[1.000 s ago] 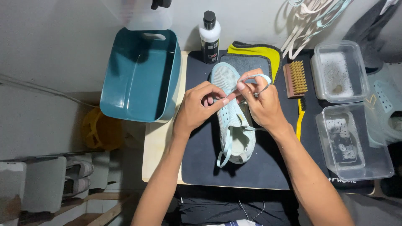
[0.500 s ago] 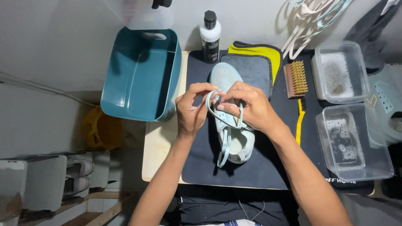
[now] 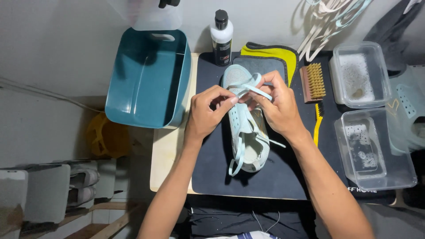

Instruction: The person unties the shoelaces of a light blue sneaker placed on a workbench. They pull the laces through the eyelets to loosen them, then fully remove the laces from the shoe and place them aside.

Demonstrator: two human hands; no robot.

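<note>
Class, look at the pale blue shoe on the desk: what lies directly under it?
The pale blue shoe rests on a dark mat spread over the table. The mat's surface beneath the shoe and both hands is covered, so anything there cannot be seen.

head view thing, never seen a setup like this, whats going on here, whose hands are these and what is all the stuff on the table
There is no machine here. The picture comes from a camera worn on a person's head, looking straight down at their own two bare hands.

Between the hands lies a pale mint shoe on a dark mat. The left hand and the right hand both pinch its lace above the front part of the shoe.

Around it: a teal plastic tub at the left, a white bottle with a black cap at the top, a yellow-edged cloth, a bristle brush, a yellow-handled brush, and two clear containers at the right, the upper one holding foamy water.
</note>
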